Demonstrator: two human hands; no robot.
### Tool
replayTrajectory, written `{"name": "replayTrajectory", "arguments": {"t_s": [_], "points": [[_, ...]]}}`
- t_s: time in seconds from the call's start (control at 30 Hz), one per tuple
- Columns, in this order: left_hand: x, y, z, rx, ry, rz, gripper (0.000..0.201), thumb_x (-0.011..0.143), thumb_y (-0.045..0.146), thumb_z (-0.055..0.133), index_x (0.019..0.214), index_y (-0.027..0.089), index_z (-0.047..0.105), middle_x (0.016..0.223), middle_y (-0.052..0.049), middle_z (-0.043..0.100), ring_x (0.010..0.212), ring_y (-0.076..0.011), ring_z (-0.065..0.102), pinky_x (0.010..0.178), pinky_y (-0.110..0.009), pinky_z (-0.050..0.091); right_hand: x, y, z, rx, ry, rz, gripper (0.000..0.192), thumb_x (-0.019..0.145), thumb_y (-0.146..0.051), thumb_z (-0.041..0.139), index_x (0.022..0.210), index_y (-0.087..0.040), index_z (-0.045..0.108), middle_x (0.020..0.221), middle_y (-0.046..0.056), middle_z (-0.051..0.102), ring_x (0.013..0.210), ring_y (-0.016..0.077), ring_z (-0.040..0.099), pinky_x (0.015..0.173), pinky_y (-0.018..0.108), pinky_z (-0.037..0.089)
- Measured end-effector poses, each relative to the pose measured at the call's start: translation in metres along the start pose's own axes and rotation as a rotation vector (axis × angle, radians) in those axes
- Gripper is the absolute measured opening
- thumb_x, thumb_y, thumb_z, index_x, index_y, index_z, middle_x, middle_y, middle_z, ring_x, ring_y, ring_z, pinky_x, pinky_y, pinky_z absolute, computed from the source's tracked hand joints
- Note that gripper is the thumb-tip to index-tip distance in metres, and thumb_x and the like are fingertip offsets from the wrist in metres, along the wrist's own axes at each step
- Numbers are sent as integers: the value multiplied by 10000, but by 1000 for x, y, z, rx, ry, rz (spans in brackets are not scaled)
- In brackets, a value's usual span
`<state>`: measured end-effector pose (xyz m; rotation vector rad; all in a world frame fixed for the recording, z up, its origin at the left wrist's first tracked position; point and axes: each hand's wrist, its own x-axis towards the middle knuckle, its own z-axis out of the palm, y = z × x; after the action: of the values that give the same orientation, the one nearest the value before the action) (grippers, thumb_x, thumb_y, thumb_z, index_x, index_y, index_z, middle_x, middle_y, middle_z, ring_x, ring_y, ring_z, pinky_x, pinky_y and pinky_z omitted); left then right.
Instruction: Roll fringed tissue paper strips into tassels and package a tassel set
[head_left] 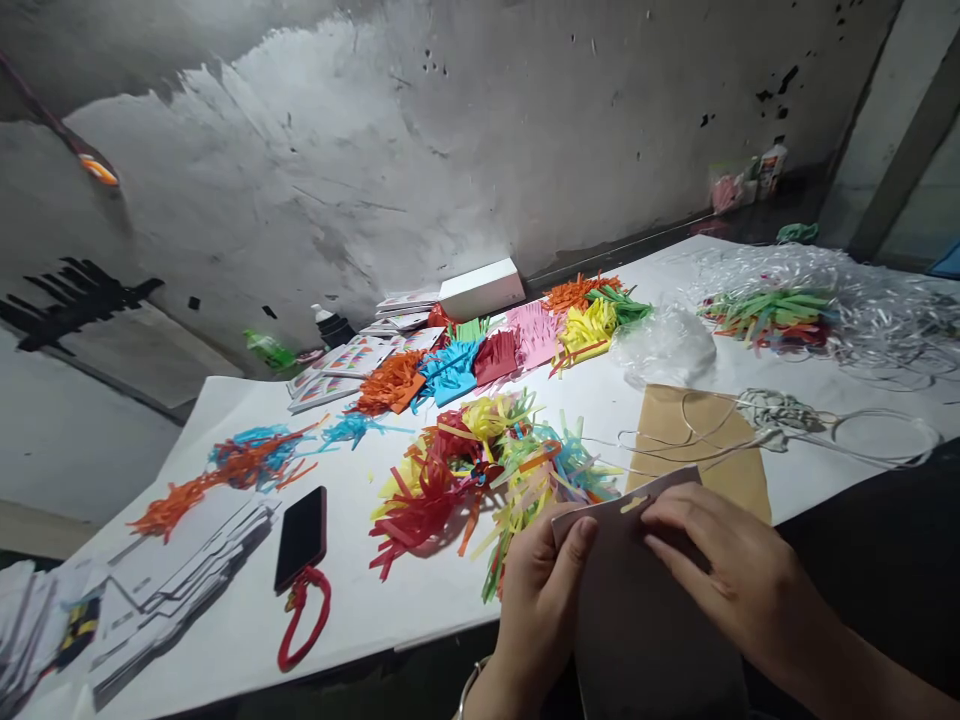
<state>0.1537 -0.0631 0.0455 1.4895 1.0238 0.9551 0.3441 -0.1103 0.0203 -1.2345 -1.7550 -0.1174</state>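
Observation:
Both hands hold a brown paper bag (645, 620) near the table's front edge. My left hand (540, 590) grips the bag's upper left side with the thumb across it. My right hand (727, 570) pinches the top edge by a small slot. Just beyond the hands lies a loose heap of mixed coloured paper strips (472, 470). A tan paper sheet (697, 440) lies right of the heap.
A black phone (301, 538) with a red loop strap lies left of the heap. Stacked printed cards (180, 590) sit at the front left. Sorted coloured strip piles (495, 350), a white box (480, 288), clear plastic (664, 345) and white cord (780, 420) lie farther back.

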Motion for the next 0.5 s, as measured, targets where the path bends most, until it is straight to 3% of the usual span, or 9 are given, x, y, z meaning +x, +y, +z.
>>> {"name": "replayTrajectory", "arguments": {"t_s": [0.1,0.17,0.23,0.37,0.43,0.5], "points": [[-2,1,-1,-18,15,-24,444,903,585,640,899,164,780,782,-63,752,856,-260,690,779,-312,537,-2,3,3,-215,131,30,406,1005,-358,582,1353,-164,503,1199,169,631,1129,328,590,960,477,463],[-4,0,-1,-21,33,-23,441,896,586,649,902,168,788,777,-60,747,856,-259,690,787,-310,535,-3,5,6,-221,136,43,571,983,-507,578,1413,-149,467,1263,198,603,1172,365,564,967,514,459],[-5,0,-1,-24,31,-16,435,890,585,657,905,172,796,789,-57,747,842,-251,686,788,-304,530,-3,6,8,-126,105,47,538,957,-563,592,1346,-196,537,1166,145,653,1084,321,616,914,457,511],[-7,-1,1,-39,37,-13,423,873,576,680,887,172,801,819,-62,757,832,-244,676,794,-307,518,2,5,10,135,45,152,247,990,-444,602,1177,-295,663,945,34,681,891,198,691,751,276,581],[-8,0,0,-70,69,-26,420,848,576,708,830,165,795,783,-60,749,795,-233,668,759,-297,517,3,5,9,236,63,254,232,988,-410,618,1206,-346,668,986,18,694,921,176,708,764,236,589],[-9,3,-6,-134,151,-43,412,813,569,746,807,159,787,757,-58,744,780,-232,671,716,-285,521,-4,8,6,397,113,370,348,976,-482,614,1312,-390,609,1145,29,697,1003,184,712,799,238,598]]}}
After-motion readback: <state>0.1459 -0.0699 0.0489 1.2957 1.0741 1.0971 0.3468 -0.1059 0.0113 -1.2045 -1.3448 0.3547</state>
